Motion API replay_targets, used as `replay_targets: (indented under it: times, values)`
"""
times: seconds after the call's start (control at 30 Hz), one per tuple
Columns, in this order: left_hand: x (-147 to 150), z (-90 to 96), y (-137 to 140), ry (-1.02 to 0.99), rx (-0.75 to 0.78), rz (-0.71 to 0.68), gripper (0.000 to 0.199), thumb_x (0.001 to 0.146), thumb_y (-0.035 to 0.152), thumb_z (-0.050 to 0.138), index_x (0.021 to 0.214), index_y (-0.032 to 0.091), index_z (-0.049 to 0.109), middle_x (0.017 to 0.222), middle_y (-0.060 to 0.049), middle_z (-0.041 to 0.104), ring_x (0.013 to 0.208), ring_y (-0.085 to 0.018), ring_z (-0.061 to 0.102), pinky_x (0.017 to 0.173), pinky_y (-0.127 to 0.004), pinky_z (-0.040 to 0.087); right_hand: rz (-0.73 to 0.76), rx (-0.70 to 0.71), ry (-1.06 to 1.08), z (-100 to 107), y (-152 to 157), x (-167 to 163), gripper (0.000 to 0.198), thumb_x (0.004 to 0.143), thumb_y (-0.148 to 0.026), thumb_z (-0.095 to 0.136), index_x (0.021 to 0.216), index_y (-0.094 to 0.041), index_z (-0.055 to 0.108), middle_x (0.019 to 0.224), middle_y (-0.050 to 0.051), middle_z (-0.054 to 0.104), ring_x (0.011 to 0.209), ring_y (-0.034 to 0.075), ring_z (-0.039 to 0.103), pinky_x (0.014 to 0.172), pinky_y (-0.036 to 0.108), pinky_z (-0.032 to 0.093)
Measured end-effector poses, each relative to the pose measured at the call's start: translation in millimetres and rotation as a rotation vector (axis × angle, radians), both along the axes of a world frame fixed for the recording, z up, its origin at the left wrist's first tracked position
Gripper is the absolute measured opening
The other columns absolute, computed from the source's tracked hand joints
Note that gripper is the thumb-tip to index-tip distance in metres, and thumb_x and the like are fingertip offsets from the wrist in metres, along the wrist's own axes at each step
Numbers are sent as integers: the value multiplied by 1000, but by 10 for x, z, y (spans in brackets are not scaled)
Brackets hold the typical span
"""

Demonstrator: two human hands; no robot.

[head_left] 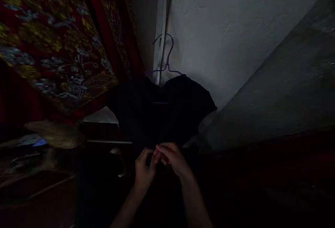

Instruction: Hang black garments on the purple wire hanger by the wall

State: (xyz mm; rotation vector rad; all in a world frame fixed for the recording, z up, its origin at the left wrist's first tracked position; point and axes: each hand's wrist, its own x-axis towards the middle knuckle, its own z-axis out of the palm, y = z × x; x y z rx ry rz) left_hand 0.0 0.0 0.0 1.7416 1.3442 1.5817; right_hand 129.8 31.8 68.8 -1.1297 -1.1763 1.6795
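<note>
A dark short-sleeved garment (180, 106), black or nearly so, hangs in front of me from a thin purple hanger (169, 52). Its neckline is open at the front, and the hanger's lower bar shows through the gap. My left hand (144, 167) and my right hand (170, 156) meet low at the garment's front middle. The fingers of both are closed in a pinch, fingertips nearly touching, on the dark cloth there. Any button or other small fastening between them is too dark to make out.
A red cloth with gold and silver floral patterning (60, 43) hangs at the upper left. Behind the garment stand a pale wall (222, 29) and a narrow vertical pipe or strip (160, 22). A drawer-like handle (121, 161) shows low left. Much of the lower area is dark.
</note>
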Motion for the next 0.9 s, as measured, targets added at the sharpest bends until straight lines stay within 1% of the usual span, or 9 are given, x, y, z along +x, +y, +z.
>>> replay_targets:
  times: [0.13, 0.3, 0.37, 0.47, 0.57, 0.63, 0.77, 0.83, 0.9]
  values:
    - [54, -54, 79, 19, -11, 32, 13, 94, 24, 56, 85, 18, 63, 77, -2, 67, 72, -16, 66, 69, -25, 50, -27, 86, 12, 653, 487, 104, 38, 68, -50, 74, 66, -13, 72, 51, 7, 67, 36, 6, 39, 40, 22, 18]
    - [159, -46, 151, 73, -69, -38, 16, 95, 25, 54, 82, 19, 61, 74, -2, 66, 70, -17, 66, 67, -26, 50, -237, 318, 65, 1555, 929, 104, 25, 70, -38, 72, 65, -13, 69, 54, 4, 67, 36, 4, 37, 38, 20, 16]
    - [148, -2, 222, 108, -102, -86, 14, 95, 24, 54, 84, 19, 62, 78, -3, 68, 73, -18, 68, 69, -27, 51, -250, 393, 40, 1746, 936, 65, 25, 74, -38, 70, 67, -13, 69, 56, 4, 68, 37, 4, 39, 38, 20, 18]
    - [24, 141, 406, 178, -152, -185, 10, 91, 19, 58, 84, 19, 65, 79, -4, 71, 73, -20, 70, 69, -28, 52, -258, 444, 38, 1786, 809, 20, 29, 79, -41, 68, 71, -13, 69, 56, 4, 67, 37, 5, 43, 37, 19, 22]
    - [-173, 482, 607, 245, -175, -294, 5, 87, 18, 66, 86, 20, 70, 82, -3, 74, 76, -20, 72, 74, -29, 53, -287, 457, 60, 1674, 683, 20, 33, 81, -47, 68, 73, -15, 67, 55, 1, 64, 38, 6, 46, 37, 18, 23]
    - [-279, 854, 707, 243, -112, -295, 16, 90, 21, 67, 105, 22, 71, 98, -4, 76, 91, -21, 73, 86, -31, 54, -273, 472, 44, 1596, 641, 23, 35, 83, -50, 67, 74, -16, 66, 55, 0, 64, 39, 6, 47, 37, 18, 25]
    - [-323, 1714, 838, 168, 284, -155, 34, 98, 23, 60, 132, 22, 61, 100, -3, 73, 88, -16, 69, 85, -29, 52, -220, 570, -29, 1533, 580, -5, 37, 87, -51, 63, 75, -16, 65, 56, -1, 63, 41, 6, 49, 40, 18, 32]
    - [-280, 2035, 896, 194, 397, -156, 31, 99, 22, 59, 130, 21, 63, 99, -3, 71, 87, -14, 67, 82, -27, 51, -225, 645, -66, 1549, 540, -18, 37, 91, -50, 60, 74, -17, 64, 53, -3, 59, 42, 7, 49, 42, 19, 34]
    - [-228, 2222, 951, 250, 444, -156, 18, 98, 21, 60, 113, 19, 69, 94, -3, 71, 85, -14, 66, 77, -25, 50, -249, 731, -109, 1575, 515, -14, 37, 94, -48, 57, 74, -18, 63, 51, -4, 54, 44, 8, 50, 45, 20, 37]
